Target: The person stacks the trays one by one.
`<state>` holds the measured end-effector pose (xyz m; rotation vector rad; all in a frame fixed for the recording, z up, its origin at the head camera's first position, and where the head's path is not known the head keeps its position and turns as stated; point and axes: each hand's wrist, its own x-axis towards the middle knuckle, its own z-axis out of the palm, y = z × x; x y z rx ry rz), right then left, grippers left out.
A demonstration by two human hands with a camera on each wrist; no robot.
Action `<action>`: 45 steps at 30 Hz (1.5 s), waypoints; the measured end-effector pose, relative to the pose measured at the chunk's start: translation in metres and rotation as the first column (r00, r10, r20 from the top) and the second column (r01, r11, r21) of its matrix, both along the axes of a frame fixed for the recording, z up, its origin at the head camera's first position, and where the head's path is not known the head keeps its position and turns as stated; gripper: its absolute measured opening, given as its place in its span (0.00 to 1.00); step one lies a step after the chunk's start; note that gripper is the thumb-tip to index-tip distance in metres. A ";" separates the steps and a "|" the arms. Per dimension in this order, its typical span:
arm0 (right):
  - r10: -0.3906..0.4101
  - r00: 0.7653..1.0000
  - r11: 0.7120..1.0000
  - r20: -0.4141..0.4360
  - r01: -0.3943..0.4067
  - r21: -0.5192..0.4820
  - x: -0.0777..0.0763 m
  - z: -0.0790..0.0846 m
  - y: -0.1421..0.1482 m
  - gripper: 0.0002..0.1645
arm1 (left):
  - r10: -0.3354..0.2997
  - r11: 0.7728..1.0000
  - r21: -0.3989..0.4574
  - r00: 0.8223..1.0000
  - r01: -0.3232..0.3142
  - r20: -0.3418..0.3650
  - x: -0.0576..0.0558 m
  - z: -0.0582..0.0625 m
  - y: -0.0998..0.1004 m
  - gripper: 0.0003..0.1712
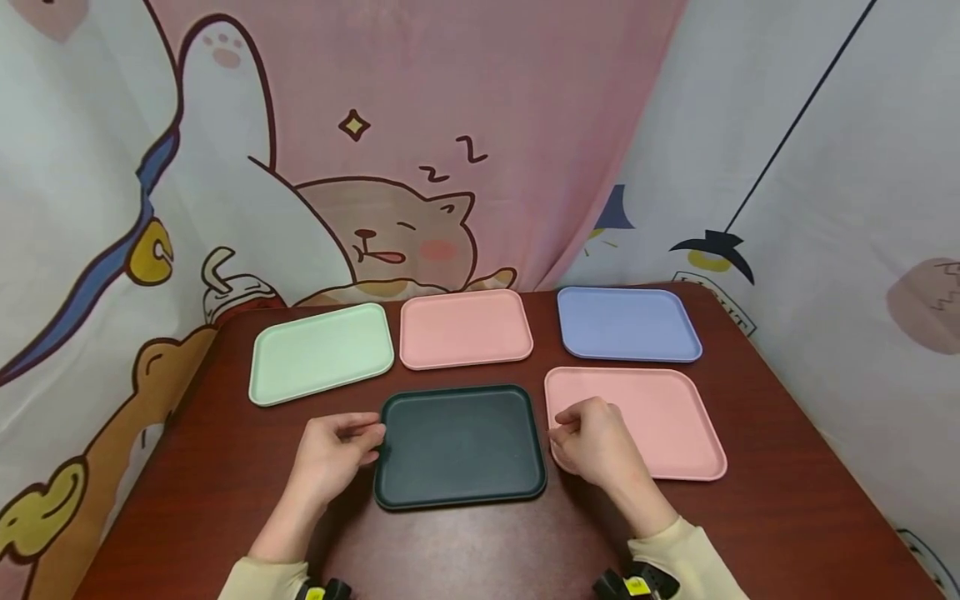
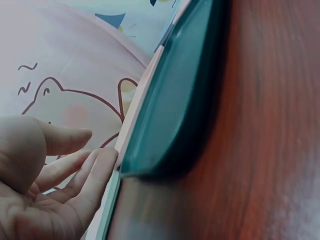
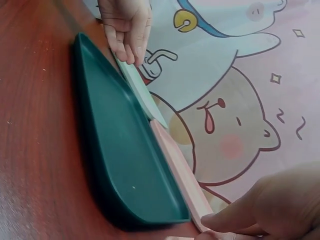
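Observation:
A dark green tray [image 1: 461, 446] lies flat in the middle of the table, its raised rim running all round. At its left edge is my left hand [image 1: 333, 454], fingertips right at the rim and thumb apart from the fingers in the left wrist view. My right hand [image 1: 603, 446] hovers over the left part of a pink tray [image 1: 678, 425], to the right of the dark green one. Its fingers are loosely bent, with nothing seen between them, and they partly hide that pink tray's left edge. Both palms face inward towards the dark green tray.
Along the back of the brown table [image 1: 172, 517] lie a light green tray [image 1: 322, 354], a second pink tray [image 1: 465, 329] and a blue tray [image 1: 630, 325]. A cartoon-printed curtain [image 1: 480, 75] hangs behind the table and along both sides.

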<state>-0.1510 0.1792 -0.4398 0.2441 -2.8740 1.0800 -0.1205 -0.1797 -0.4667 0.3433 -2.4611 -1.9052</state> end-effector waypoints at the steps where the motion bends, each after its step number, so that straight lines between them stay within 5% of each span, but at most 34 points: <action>1: -0.002 1.000 1.000 -0.003 0.002 0.005 0.000 0.001 0.002 0.08 | -0.004 1.000 0.007 1.000 0.004 0.001 0.000 0.002 0.001 0.18; 13: -0.026 1.000 0.999 -0.010 0.026 0.039 -0.005 0.012 0.028 0.11 | -0.072 0.997 0.031 0.997 0.072 0.000 -0.001 0.018 0.017 0.19; 28: -0.002 1.000 0.998 -0.004 0.002 0.068 -0.012 0.024 0.082 0.18 | -0.108 0.994 0.016 0.994 0.108 -0.009 -0.012 0.024 0.036 0.20; 45: -0.051 0.998 0.995 0.035 0.048 0.086 -0.022 0.036 0.138 0.19 | -0.212 0.977 -0.015 0.975 0.211 -0.068 -0.033 0.032 0.089 0.17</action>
